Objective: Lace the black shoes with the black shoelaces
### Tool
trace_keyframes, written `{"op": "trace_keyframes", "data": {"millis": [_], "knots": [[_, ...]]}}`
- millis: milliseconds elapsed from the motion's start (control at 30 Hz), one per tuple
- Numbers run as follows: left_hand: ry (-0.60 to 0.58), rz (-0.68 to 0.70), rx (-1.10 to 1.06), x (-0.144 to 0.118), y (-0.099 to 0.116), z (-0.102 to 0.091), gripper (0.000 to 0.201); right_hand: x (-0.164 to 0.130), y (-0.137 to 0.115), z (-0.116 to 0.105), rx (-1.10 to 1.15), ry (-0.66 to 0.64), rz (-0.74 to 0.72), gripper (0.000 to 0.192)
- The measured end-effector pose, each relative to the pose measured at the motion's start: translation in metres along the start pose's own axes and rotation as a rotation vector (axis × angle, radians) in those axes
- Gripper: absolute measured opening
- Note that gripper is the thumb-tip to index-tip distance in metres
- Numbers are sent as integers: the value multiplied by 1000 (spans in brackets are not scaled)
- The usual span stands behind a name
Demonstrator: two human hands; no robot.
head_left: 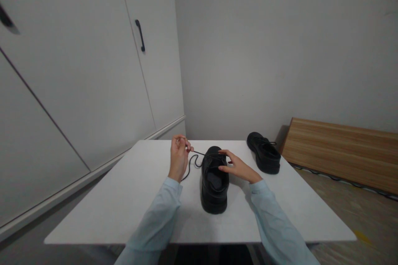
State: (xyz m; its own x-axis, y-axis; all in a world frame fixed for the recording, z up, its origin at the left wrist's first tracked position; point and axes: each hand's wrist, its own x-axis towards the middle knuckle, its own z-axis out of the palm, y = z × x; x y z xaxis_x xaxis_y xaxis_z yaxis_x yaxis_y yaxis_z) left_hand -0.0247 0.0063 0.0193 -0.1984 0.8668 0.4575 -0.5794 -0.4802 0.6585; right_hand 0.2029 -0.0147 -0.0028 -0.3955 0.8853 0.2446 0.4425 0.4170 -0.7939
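Note:
A black lace-up shoe [214,198] stands upright on the white table, its toe pointing away from me and its opening towards me. My left hand [179,153] is raised to the left of it, fingers pinched on a black shoelace [197,152]. That stretch of lace runs taut to the front of the shoe. Another length of lace curls loosely on the table beside the shoe. From the right, my right hand [234,165] grips the shoe at its lacing and tongue, thumb nearer the opening and fingers over the eyelets.
A second black shoe [268,159], with its lace tied, stands at the table's back right. The white table [130,211] ends near a grey wall. White cabinets [93,57] with dark handles rise at the left. A wood-grain panel [338,153] lies beyond the right edge.

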Motion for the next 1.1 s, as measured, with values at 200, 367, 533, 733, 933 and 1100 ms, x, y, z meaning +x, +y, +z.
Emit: {"op": "trace_keyframes", "data": {"millis": [200,367,533,733,933,1100], "knots": [[52,46,8,6,4,-7,24,-1,2,0,15,6,-11,61],[-73,35,453,8,-1,-16,20,-1,0,0,11,5,-24,60],[-444,-54,871,6,-2,-16,17,-2,-6,2,28,17,-103,56],[-674,-200,845,2,-6,-15,20,-1,-15,6,44,116,-232,21],[-672,-280,805,0,-8,-17,17,3,-17,17,-46,108,-221,14],[-718,-268,839,-2,-8,-15,17,5,-12,26,-88,154,-218,13]]}}
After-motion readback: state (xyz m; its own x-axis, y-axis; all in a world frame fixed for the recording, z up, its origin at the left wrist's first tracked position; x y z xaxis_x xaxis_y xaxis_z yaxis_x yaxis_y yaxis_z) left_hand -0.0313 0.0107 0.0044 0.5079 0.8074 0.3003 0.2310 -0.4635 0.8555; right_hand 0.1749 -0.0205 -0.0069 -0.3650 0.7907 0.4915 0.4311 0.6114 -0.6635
